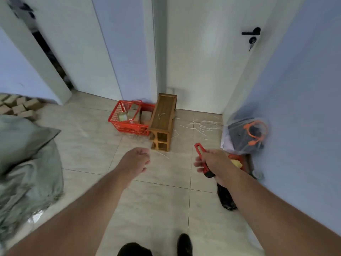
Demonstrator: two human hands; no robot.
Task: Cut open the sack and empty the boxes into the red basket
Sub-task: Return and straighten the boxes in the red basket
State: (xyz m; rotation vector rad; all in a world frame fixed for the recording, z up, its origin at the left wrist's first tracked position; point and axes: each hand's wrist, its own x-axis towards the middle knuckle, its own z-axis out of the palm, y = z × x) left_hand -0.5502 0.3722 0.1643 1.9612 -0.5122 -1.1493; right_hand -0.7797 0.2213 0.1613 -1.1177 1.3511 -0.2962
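Note:
A grey-green sack (pixel 24 163) slumps on the floor at the left edge. A red wire basket (pixel 129 126) stands against the far wall and holds a few cardboard boxes (pixel 122 116). My right hand (pixel 212 161) grips a red box cutter (pixel 201 156), blade end pointing away from me. My left hand (pixel 137 159) hovers over the tiles with its fingers curled in and nothing visible in them. Both hands are well apart from the sack and the basket.
A wooden stool (pixel 162 122) stands right of the basket. Several loose boxes (pixel 20 107) are piled at the far left. A clear bag of items (pixel 245 133) leans on the right wall. White fibre strands (pixel 201 125) litter the tiles. My shoes show at the bottom.

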